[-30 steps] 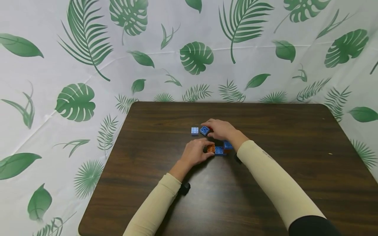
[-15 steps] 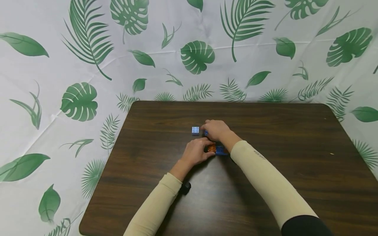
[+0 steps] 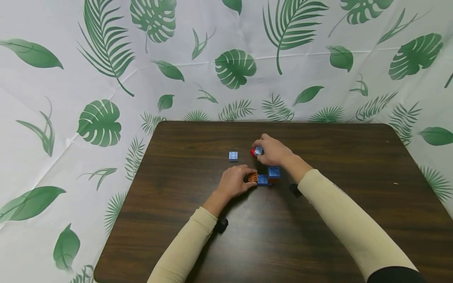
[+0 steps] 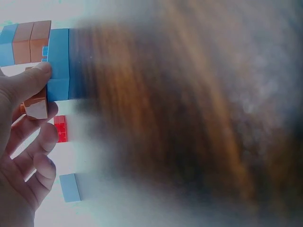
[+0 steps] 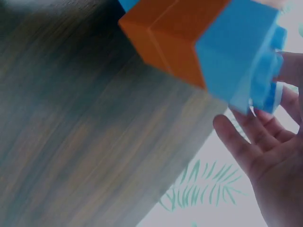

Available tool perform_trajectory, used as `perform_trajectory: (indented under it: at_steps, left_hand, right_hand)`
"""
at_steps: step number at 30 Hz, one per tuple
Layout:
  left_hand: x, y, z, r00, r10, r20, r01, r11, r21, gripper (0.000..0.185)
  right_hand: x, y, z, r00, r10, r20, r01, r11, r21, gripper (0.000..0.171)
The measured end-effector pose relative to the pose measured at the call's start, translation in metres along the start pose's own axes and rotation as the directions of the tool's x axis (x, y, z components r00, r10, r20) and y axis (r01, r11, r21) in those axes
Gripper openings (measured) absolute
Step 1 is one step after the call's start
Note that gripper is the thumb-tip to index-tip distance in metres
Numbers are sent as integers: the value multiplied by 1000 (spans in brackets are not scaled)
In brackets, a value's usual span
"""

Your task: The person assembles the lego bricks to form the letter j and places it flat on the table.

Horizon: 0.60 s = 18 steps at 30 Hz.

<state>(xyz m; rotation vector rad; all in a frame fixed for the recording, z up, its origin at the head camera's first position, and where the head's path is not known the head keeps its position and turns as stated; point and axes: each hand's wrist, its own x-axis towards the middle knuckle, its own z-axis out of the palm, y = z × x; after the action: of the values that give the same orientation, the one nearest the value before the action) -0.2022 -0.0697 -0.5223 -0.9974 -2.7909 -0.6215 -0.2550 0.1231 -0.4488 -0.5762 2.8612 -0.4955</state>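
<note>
In the head view my left hand (image 3: pixel 233 181) pinches an orange toy brick (image 3: pixel 253 177) between thumb and fingers. That brick sits on the left end of a blue studded base (image 3: pixel 262 180). At the base's right end rises a stack, orange below with a blue brick (image 3: pixel 274 171) on top; the left wrist view shows two orange layers (image 4: pixel 31 42) in it. Behind the assembly, my right hand (image 3: pixel 274 151) holds a small blue brick (image 3: pixel 259 150) at its fingertips. A red brick (image 3: pixel 253 152) shows just beside it, partly hidden.
A light blue brick (image 3: pixel 233 156) lies apart on the dark wooden table (image 3: pixel 318 220), left of the red one. Behind the table hangs a white cloth (image 3: pixel 198 90) with green leaves.
My right hand closed over the blue brick that lay hollow side up, then took it up and moved right, uncovering the red brick. My left hand stays in place.
</note>
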Motion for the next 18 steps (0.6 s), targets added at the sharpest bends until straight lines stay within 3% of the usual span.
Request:
perform_trajectory:
  at_steps: [9,14,18]
  left_hand:
    - [3,0,2,1000,-10,-1,10,1000,-9,39]
    - [5,1,4,1000,-17,4,17,1000,-7,40]
    - [8,1,6,1000,-17,3,17,1000,-8,40]
  right_hand:
    - [-34,25,-24,993,56,-105,-50,997,51,27]
    - [-52,30,-34,985,84,-151,-61,987,151,22]
    - [-65,29,-35,988,61,-144,-26,972,234,21]
